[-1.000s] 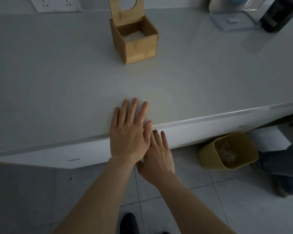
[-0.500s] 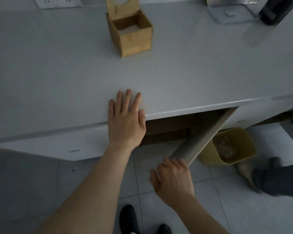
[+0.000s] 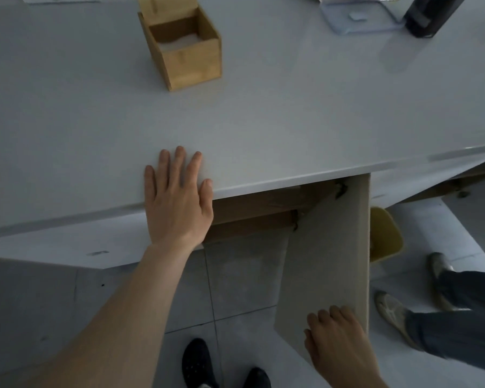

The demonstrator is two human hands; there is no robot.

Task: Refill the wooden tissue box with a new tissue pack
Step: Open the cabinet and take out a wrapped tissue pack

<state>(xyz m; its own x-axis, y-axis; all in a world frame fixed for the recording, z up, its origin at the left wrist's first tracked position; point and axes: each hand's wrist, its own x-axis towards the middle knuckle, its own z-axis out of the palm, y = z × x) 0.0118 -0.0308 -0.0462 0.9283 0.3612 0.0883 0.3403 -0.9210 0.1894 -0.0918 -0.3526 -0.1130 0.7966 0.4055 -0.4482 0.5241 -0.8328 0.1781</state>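
The wooden tissue box [image 3: 192, 61] stands on the grey counter [image 3: 263, 121] at the back, lid [image 3: 165, 8] tipped up, with a little white tissue low inside. My left hand [image 3: 177, 200] lies flat on the counter's front edge, fingers spread, holding nothing. My right hand [image 3: 338, 340] grips the lower edge of a grey cabinet door [image 3: 328, 261] that is swung wide open below the counter. Behind the door a brown cabinet interior [image 3: 261, 208] shows; no tissue pack is visible.
A clear plastic stand [image 3: 359, 19] and a dark bottle [image 3: 429, 15] sit at the counter's back right. A yellow bin [image 3: 385, 236] stands on the tiled floor behind the door. Another person's legs and shoes [image 3: 443, 312] are at the right. My black shoes [image 3: 199, 365] are below.
My right hand has pulled the cabinet door from shut to wide open, moving down and to the right. My left hand has stayed flat on the counter edge.
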